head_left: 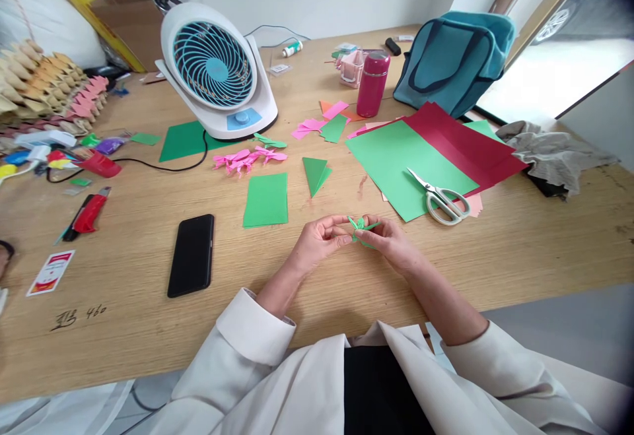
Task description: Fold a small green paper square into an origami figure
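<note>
Between my two hands, just above the front of the table, is a small folded green paper figure point(360, 224) with thin pointed parts. My left hand point(324, 235) pinches its left side with thumb and fingertips. On the other side, the thumb and fingers of my right hand point(389, 240) are closed on it, partly covering it. A stack of green paper rectangles point(265, 200) lies beyond my left hand. Straight ahead are folded green triangles point(316, 175). Scissors point(443, 204) rest on a large green sheet point(401, 164) to the right of my hands.
A white fan point(211, 68) stands at the back left, with pink folded figures point(247, 160) before it. A black phone point(191, 255) lies left of my hands. Farther back are a magenta flask point(373, 85) and a teal bag point(450, 62). A red cutter point(92, 210) lies far left.
</note>
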Demonstrator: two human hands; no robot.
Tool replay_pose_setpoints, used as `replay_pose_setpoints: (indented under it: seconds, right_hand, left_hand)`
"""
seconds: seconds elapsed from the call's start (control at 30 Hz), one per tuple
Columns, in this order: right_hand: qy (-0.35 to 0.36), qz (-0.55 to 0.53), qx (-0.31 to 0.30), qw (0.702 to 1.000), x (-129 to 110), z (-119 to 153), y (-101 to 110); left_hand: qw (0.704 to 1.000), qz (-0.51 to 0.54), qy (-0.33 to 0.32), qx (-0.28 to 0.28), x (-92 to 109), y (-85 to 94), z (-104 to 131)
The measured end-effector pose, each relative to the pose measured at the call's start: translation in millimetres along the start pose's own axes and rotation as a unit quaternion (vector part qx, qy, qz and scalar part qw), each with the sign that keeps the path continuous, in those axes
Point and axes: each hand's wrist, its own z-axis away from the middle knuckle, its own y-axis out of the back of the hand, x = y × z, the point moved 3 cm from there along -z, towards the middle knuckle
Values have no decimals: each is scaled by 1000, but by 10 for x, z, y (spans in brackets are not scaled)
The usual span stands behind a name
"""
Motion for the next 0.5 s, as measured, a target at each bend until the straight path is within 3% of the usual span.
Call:
replay_pose_setpoints:
  seconds: [0.13,0.3,0.5]
  right_hand:
    - [-5,-9,-6,1000,18,-3,13]
    - [7,-1,11,1000,-4,-18,18]
    - [50,49,0,998,130,-49,22]
  left_hand:
    - [1000,-9,0,-20,17,53,-2]
    - [998,-24,-45,-46,47,86,-25]
    - [986,-133,-99,34,72,30,-6]
